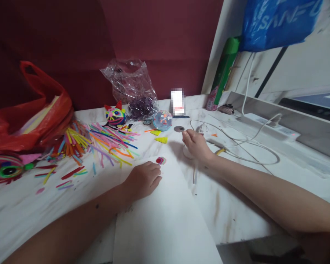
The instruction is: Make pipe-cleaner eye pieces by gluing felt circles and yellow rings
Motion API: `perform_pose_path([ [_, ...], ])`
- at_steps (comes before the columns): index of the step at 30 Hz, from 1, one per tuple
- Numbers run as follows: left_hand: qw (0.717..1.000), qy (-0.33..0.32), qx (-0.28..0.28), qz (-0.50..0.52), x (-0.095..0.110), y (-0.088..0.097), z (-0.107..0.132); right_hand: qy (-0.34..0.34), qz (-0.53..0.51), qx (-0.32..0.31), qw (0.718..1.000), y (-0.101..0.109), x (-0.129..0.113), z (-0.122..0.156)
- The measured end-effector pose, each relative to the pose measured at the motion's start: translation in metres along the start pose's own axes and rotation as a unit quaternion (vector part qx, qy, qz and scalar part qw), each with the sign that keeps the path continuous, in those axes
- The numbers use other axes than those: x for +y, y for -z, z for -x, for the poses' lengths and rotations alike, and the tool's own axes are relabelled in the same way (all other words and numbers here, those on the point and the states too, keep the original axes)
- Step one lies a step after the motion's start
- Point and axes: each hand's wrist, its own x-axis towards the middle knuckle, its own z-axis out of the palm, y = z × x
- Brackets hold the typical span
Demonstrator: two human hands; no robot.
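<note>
My left hand (145, 179) rests on a large white sheet of paper (167, 220), its fingers loosely bent and the thumb apart from them. Just beyond its fingertips lies a small red, pink and grey piece (161, 160). My right hand (196, 145) is closed over the table to the right of the paper. What its fingers grip is hidden. A small grey disc (178, 128) lies right by its fingertips, and a white round edge shows beneath the hand. Beside its knuckles is a white object with a metal-like end (202, 128), near a looped white cable (258, 161).
Colourful pipe cleaners (99, 143) spread across the left, beside a red plastic bag (44, 117). Behind are a decorated cat-like head (115, 115), a clear bag (137, 88), a clear round container (162, 120) and yellow pieces (161, 140). A power strip (269, 126) stands right.
</note>
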Motion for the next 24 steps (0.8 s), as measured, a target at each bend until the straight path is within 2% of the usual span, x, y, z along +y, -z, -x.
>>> perform_pose_path([
  [3, 1.0, -0.004, 0.0, -0.003, 0.0, 0.001, 0.0, 0.053, 0.046, -0.08, 0.994, -0.002, 0.0, 0.005],
  [6, 1.0, -0.009, -0.004, -0.006, 0.001, 0.002, 0.0, 0.171, 0.045, -0.188, 0.966, -0.011, 0.001, 0.017],
  [8, 1.0, -0.01, -0.006, -0.005, 0.001, 0.002, -0.001, 0.221, 0.075, -0.219, 0.947, -0.016, 0.0, 0.023],
  [13, 1.0, -0.011, -0.006, -0.005, 0.002, 0.002, -0.002, 0.213, 0.155, -0.209, 0.942, -0.025, -0.004, 0.025],
  [17, 1.0, -0.007, -0.002, -0.008, 0.002, 0.001, -0.002, 0.203, 0.157, -0.199, 0.946, -0.026, -0.006, 0.025],
  [24, 1.0, -0.009, 0.004, -0.016, 0.004, 0.001, -0.002, 0.26, 0.132, -0.218, 0.931, -0.027, 0.003, 0.028],
])
